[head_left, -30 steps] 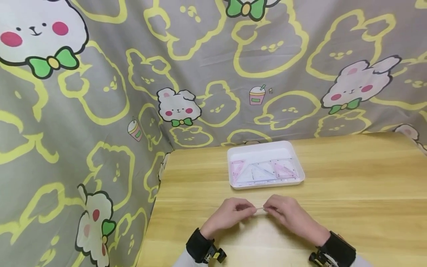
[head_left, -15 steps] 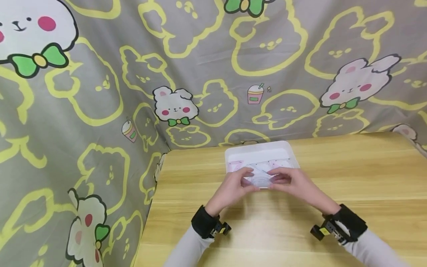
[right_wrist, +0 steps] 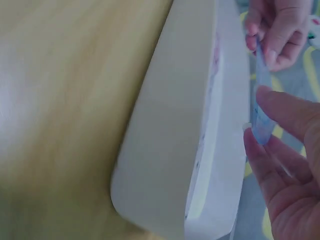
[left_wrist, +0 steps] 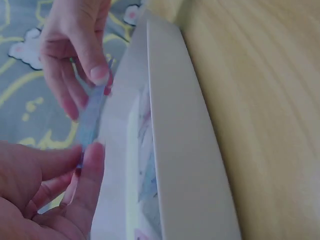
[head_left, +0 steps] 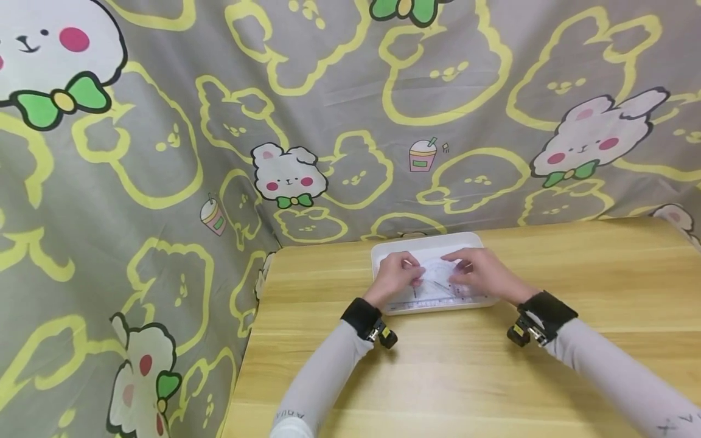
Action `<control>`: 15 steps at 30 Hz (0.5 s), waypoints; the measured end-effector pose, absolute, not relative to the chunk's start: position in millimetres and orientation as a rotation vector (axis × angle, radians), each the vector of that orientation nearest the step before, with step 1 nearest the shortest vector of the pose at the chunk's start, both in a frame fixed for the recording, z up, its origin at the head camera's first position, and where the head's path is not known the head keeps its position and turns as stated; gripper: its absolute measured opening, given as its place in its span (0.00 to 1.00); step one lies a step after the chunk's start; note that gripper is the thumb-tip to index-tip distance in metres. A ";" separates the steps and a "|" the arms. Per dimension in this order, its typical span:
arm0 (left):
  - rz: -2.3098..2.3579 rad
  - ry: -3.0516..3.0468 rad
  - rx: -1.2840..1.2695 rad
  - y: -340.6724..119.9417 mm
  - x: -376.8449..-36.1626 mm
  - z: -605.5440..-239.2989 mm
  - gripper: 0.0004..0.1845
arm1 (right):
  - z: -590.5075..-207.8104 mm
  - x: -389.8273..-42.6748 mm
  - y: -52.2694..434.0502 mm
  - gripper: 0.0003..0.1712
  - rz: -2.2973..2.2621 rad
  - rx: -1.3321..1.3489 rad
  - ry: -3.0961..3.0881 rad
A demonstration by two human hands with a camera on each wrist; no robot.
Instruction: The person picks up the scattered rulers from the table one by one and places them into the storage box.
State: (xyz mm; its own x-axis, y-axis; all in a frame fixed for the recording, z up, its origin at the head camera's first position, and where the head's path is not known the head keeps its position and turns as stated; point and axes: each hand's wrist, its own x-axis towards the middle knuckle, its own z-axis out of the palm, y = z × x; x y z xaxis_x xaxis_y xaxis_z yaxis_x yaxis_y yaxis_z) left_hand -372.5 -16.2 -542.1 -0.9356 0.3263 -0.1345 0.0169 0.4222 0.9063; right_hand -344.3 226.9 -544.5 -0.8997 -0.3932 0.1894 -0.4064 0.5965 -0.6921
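A clear, bluish protractor is held above the white tray, its rounded side toward the back. My left hand pinches one end between thumb and fingers, while my right hand pinches the other. Seen nearly edge-on in the left wrist view, the protractor spans the gap between both hands; the right wrist view shows the thumb on one face of the protractor and fingertips on the other. Below, inside the tray, lie a clear ruler and transparent set squares, partly covered by the hands.
The tray stands on a wood-grain table, close to its back edge. A grey curtain with yellow outlines and rabbit prints hangs behind the table and along its left side.
Both hands have moved forward from the table in front of the tray to over it, carrying the protractor. It was edge-on at first and now shows more of its face.
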 end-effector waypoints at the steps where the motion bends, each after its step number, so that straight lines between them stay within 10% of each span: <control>1: 1.507 2.411 0.290 -12.0 -376.8 -543.8 0.04 | -546.0 -350.0 230.0 0.26 1.207 0.706 -2.796; 15: 1.610 2.492 0.084 40.0 -414.1 -563.3 0.03 | -557.9 -399.8 255.2 0.27 0.959 0.625 -2.912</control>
